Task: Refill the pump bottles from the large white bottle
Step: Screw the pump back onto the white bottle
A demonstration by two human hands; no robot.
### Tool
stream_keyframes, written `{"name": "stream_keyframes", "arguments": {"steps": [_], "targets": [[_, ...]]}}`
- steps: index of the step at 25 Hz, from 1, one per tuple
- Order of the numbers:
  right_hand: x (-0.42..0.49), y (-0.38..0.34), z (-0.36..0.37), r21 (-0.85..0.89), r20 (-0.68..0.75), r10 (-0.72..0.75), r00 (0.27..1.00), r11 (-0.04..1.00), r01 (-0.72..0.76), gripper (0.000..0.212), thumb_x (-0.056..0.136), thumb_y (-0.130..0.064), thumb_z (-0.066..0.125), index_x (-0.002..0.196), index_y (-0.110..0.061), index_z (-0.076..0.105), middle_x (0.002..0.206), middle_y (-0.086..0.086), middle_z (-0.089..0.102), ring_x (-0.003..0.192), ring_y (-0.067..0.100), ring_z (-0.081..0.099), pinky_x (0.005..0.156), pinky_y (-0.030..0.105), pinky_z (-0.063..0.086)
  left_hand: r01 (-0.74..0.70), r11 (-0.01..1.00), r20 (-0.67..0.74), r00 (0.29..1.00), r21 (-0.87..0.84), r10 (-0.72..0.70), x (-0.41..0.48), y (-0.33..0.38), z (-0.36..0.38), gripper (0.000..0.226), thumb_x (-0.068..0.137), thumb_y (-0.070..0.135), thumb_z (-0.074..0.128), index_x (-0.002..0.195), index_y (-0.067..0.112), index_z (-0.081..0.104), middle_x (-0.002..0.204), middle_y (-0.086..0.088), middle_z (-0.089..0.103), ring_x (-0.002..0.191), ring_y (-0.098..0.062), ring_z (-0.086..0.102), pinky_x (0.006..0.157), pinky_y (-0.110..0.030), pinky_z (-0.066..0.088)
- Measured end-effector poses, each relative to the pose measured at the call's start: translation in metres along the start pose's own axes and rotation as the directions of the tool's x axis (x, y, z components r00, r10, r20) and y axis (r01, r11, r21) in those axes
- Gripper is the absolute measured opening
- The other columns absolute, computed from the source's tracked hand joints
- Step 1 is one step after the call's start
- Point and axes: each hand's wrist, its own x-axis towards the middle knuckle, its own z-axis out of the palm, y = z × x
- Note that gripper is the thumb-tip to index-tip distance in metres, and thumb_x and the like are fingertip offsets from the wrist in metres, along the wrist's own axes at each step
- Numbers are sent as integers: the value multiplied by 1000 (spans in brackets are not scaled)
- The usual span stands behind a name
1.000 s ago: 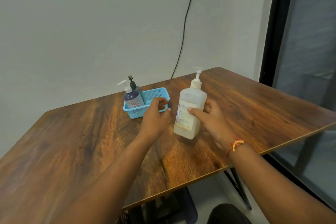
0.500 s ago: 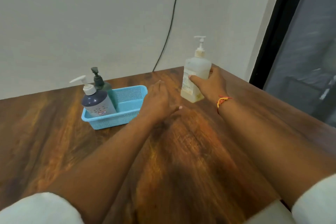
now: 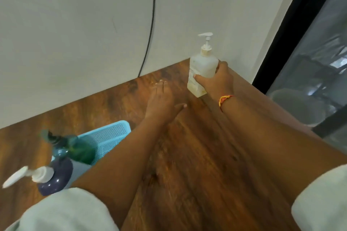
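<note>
at the far corner of the table (image 3: 197, 155), seen from the head camera, the right hand (image 3: 216, 82) is wrapped round the lower body of the large white bottle (image 3: 202, 65), thumb across the label face and fingers curled behind. the bottle leans a little; whether its base touches the wood cannot be told. its white pump (image 3: 206, 43) sits screwed on just above the hand.

just left of that hand, the left hand (image 3: 161, 99) lies palm down with fingers straight, holding nothing. well back from it, beside the left forearm, the blue basket (image 3: 112, 133) holds the green pump bottle (image 3: 78, 148) and the dark blue pump bottle (image 3: 56, 176), both blurred, both capped by their pumps.

no pouring seems to have begun; the step in hand looks like getting the white bottle ready. to do it well, the person would likely keep the grip low and firm, stand the bottle upright, and use the free left hand to twist off the pump collar while the right steadies the body. the pump tube may drip, so it wants lifting out slowly.
</note>
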Motion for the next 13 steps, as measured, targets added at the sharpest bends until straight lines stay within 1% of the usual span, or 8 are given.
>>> {"name": "stream_keyframes", "arguments": {"steps": [2, 3, 5, 6, 7, 10, 11, 13], "targets": [[28, -4, -7, -44, -5, 15, 1000, 999, -16, 52, 74, -29, 87, 111, -27, 50, 106, -11, 58, 98, 14, 55, 83, 29, 50, 39, 999, 51, 998, -37, -37, 24, 12, 0, 105, 89, 58, 65, 158, 0, 11, 167, -22, 13, 156, -35, 8, 127, -44, 9], [39, -5, -9, -62, 1, 23, 1000, 998, -23, 51, 74, -29, 87, 109, -27, 50, 106, -10, 58, 101, 16, 57, 85, 31, 52, 52, 998, 75, 996, -39, -49, 35, 17, 3, 106, 89, 58, 65, 158, 0, 10, 167, -21, 11, 156, -35, 6, 127, -44, 9], [61, -1, -9, -91, 10, 61, 998, 994, -60, 67, 72, -34, 89, 124, -18, 50, 120, -1, 61, 112, 21, 59, 92, 36, 53, 65, 998, 116, 991, -25, -61, 54, 26, 9, 105, 90, 57, 65, 159, 1, 9, 168, -20, 8, 157, -34, 3, 128, -45, 8], [71, 4, -8, -96, 6, 85, 996, 992, -84, 75, 71, -35, 89, 130, -15, 48, 125, 0, 60, 115, 21, 59, 93, 36, 53, 70, 997, 137, 988, -21, -66, 64, 29, 13, 105, 90, 57, 64, 159, 1, 8, 168, -19, 7, 157, -33, 1, 128, -46, 8], [79, 9, -7, -94, 1, 98, 995, 991, -97, 77, 70, -35, 89, 132, -15, 48, 125, -2, 60, 115, 19, 58, 93, 35, 53, 79, 997, 151, 986, -20, -75, 71, 31, 17, 105, 90, 57, 64, 160, 2, 7, 169, -18, 6, 157, -33, 1, 128, -46, 8], [89, 24, -3, -93, 2, 101, 995, 991, -100, 74, 71, -29, 89, 132, -16, 50, 115, -12, 54, 105, 10, 54, 85, 27, 48, 96, 995, 188, 978, -17, -91, 81, 29, 27, 105, 90, 57, 63, 160, 3, 6, 169, -17, 4, 157, -33, 0, 128, -47, 11], [92, 28, -1, -89, -1, 122, 992, 989, -122, 75, 71, -30, 89, 133, -16, 49, 116, -11, 55, 105, 12, 55, 83, 27, 46, 110, 994, 205, 973, -16, -104, 84, 28, 30, 106, 90, 58, 63, 160, 4, 5, 169, -17, 4, 157, -33, -1, 127, -48, 11], [93, 35, 3, -84, 3, 160, 987, 984, -159, 83, 68, -34, 90, 135, -13, 45, 126, -3, 57, 111, 18, 58, 82, 28, 48, 131, 991, 231, 965, -7, -125, 86, 26, 34, 106, 90, 59, 63, 160, 5, 5, 170, -16, 3, 157, -32, -2, 127, -49, 12]]}}
